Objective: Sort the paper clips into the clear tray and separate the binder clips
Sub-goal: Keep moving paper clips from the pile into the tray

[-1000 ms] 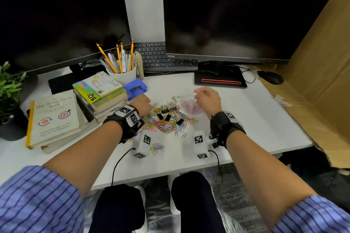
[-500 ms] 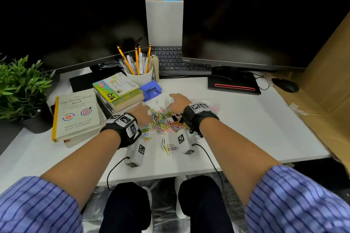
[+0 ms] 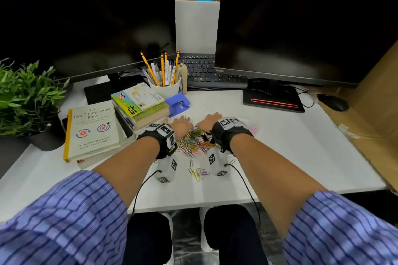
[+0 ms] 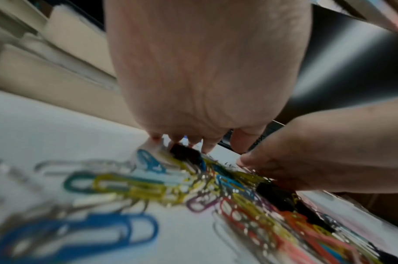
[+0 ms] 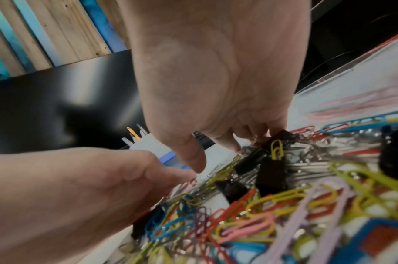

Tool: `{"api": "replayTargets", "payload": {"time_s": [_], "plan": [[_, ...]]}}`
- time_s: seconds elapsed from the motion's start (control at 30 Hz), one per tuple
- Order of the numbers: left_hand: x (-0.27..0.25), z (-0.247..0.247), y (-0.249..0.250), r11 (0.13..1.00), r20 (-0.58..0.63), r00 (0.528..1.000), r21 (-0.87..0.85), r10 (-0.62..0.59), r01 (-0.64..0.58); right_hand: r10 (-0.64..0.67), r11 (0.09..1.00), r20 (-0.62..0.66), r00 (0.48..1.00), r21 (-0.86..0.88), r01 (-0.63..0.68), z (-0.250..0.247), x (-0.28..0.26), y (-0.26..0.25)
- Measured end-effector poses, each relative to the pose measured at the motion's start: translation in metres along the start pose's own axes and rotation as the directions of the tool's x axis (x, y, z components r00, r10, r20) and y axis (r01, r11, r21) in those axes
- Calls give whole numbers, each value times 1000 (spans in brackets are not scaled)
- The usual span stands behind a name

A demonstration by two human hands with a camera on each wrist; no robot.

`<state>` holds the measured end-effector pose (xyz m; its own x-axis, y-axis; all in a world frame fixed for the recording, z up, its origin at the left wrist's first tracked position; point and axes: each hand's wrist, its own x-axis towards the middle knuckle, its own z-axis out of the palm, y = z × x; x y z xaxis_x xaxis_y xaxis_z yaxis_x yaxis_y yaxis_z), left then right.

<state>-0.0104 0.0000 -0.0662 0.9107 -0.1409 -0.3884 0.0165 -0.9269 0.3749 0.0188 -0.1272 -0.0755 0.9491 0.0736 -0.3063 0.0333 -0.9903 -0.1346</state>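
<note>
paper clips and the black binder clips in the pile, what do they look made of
Paper clips: bent wire, most with a glossy coloured coating, probably vinyl; some bare silvery metal. Binder clips: black folded bodies, likely painted sheet steel, fairly matte.

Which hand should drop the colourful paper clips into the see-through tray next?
The right hand. The clear plastic tray sits just beside its wrist, right of the pile of coloured wire paper clips. The left hand is on the pile's far side, so it would probably have to cross over.

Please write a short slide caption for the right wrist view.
Right hand reaching its fingertips into mixed coloured paper clips and black binder clips.
</note>
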Motion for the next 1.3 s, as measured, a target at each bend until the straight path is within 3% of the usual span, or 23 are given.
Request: {"api": "replayTargets", "payload": {"time_s": [0.23,0.3,0.37,0.57,0.97,1.3], "plan": [[1,12,-12,993,97,989,39,110,-115,-171,984,136,976,-18,175,-3,-14,-2],[0,13,-20,985,44,984,12,172,-173,-265,963,143,954,-11,269,-6,-18,1],[-4,11,-22,971,-25,975,102,220,-216,-326,945,120,938,11,327,-7,-22,1],[-4,9,-8,954,-134,971,255,199,-160,-378,924,-14,926,-63,376,-4,-30,-5],[4,9,4,916,-195,957,380,214,-127,-329,934,-148,933,97,344,8,-23,6],[6,-3,3,955,-208,961,273,181,-121,-251,882,-235,939,344,322,6,-18,16]]}}
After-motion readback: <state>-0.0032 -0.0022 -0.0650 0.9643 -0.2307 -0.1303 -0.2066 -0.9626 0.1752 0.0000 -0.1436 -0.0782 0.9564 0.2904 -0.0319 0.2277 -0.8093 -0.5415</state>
